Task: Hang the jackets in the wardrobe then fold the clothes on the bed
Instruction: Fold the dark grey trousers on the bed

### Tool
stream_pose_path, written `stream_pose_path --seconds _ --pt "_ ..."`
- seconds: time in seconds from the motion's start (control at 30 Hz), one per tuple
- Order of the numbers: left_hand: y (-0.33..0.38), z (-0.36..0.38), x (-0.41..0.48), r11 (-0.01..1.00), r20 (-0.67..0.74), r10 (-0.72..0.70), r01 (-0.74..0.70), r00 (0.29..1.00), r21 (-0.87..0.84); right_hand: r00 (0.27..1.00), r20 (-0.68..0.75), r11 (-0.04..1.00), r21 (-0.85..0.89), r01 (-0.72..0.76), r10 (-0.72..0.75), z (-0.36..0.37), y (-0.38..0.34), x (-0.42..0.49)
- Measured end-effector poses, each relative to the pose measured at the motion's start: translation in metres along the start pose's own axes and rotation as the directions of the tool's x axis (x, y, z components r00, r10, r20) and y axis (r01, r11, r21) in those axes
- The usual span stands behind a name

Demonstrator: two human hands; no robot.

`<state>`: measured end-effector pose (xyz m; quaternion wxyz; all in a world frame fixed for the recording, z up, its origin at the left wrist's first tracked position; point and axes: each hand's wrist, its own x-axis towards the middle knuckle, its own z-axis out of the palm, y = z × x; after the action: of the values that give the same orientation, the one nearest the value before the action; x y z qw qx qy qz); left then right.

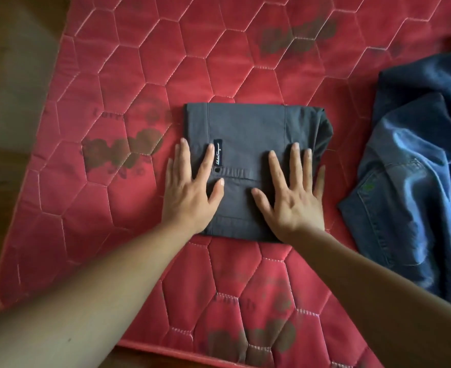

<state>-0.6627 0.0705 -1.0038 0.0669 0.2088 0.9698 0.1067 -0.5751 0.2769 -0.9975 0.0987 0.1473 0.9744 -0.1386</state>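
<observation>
On the red quilted bed (139, 75) both hands, left hand (189, 192) and right hand (293, 197), press flat-fingered on the folded grey garment (245, 128) mid-mattress, seemingly smoothing the finished fold; the unfolded denim clothes (418, 168) at right likely come next.

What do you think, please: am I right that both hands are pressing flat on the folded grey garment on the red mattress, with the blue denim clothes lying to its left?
Not quite: the blue denim clothes lie to the garment's right, not its left. The head view shows the left hand and right hand pressing flat on the folded grey garment on the red mattress.
</observation>
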Motion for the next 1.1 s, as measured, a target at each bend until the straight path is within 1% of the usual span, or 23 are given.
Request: stream_pose_path --seconds 0.03,0.07,0.1,0.13,0.17,0.2,0.23,0.27,0.3,0.33,0.37,0.4,0.43,0.5,0.53,0.6,0.67,0.77,0.93,1.1 --pt "0.000 -0.003 0.000 1.000 0.002 -0.004 0.004 1.000 -0.025 1.000 -0.028 0.998 0.068 -0.003 0.005 -0.003 0.000 0.000" --pt "0.000 -0.007 0.000 0.998 -0.004 -0.017 0.017 1.000 -0.066 0.996 -0.081 0.981 0.191 -0.025 0.041 -0.008 0.000 -0.001" --pt "0.002 -0.011 -0.001 0.990 -0.019 -0.053 0.050 0.998 -0.133 0.983 -0.127 0.930 0.359 -0.079 0.132 -0.012 -0.001 -0.003" --pt "0.004 -0.015 -0.001 0.968 -0.026 -0.106 0.097 0.994 -0.232 0.955 -0.134 0.831 0.534 -0.154 0.263 -0.020 -0.004 -0.004" --pt "0.009 -0.022 -0.002 0.926 -0.029 -0.164 0.144 0.986 -0.348 0.915 -0.092 0.694 0.683 -0.229 0.393 -0.030 -0.007 -0.005" --pt "0.014 -0.028 -0.002 0.867 -0.024 -0.221 0.186 0.975 -0.462 0.863 -0.003 0.522 0.798 -0.303 0.505 -0.036 -0.007 -0.003" --pt "0.017 -0.033 -0.003 0.793 0.006 -0.292 0.246 0.956 -0.558 0.803 0.116 0.342 0.862 -0.374 0.585 -0.042 -0.009 0.000" --pt "0.020 -0.038 -0.002 0.704 0.067 -0.374 0.330 0.925 -0.629 0.740 0.235 0.187 0.879 -0.439 0.630 -0.049 -0.009 0.005" --pt "0.020 -0.043 0.000 0.597 0.161 -0.452 0.432 0.877 -0.676 0.694 0.348 0.051 0.873 -0.485 0.630 -0.055 -0.006 0.011" --pt "0.019 -0.048 0.002 0.485 0.267 -0.506 0.526 0.820 -0.698 0.667 0.463 -0.071 0.848 -0.526 0.583 -0.059 -0.002 0.016" --pt "0.017 -0.053 0.002 0.379 0.361 -0.526 0.593 0.770 -0.711 0.644 0.570 -0.169 0.801 -0.574 0.510 -0.064 -0.001 0.018" --pt "0.016 -0.057 0.001 0.282 0.440 -0.519 0.632 0.733 -0.722 0.629 0.643 -0.222 0.755 -0.617 0.437 -0.070 -0.002 0.018" --pt "0.015 -0.063 -0.002 0.206 0.503 -0.494 0.657 0.709 -0.725 0.625 0.679 -0.221 0.725 -0.652 0.386 -0.075 -0.005 0.015" --pt "0.014 -0.076 -0.010 0.113 0.576 -0.430 0.674 0.695 -0.730 0.641 0.692 -0.181 0.714 -0.677 0.333 -0.083 -0.014 0.007" --pt "0.013 -0.083 -0.014 0.082 0.593 -0.402 0.673 0.697 -0.735 0.652 0.686 -0.177 0.721 -0.670 0.324 -0.087 -0.018 0.002" --pt "0.009 -0.104 -0.025 0.043 0.606 -0.355 0.660 0.712 -0.750 0.680 0.670 -0.210 0.741 -0.638 0.298 -0.104 -0.030 -0.011" --pt "0.004 -0.131 -0.034 0.028 0.601 -0.327 0.643 0.729 -0.765 0.714 0.646 -0.235 0.763 -0.602 0.269 -0.127 -0.044 -0.025" --pt "-0.004 -0.186 -0.050 0.027 0.591 -0.313 0.629 0.744 -0.777 0.764 0.609 -0.228 0.791 -0.567 0.212 -0.174 -0.075 -0.047" --pt "-0.017 -0.306 -0.077 0.019 0.566 -0.297 0.597 0.769 -0.802 0.809 0.566 -0.227 0.818 -0.529 0.157 -0.276 -0.145 -0.086" --pt "-0.034 -0.426 -0.120 0.027 0.513 -0.303 0.545 0.803 -0.838 0.852 0.519 -0.169 0.847 -0.503 0.064 -0.368 -0.215 -0.135"
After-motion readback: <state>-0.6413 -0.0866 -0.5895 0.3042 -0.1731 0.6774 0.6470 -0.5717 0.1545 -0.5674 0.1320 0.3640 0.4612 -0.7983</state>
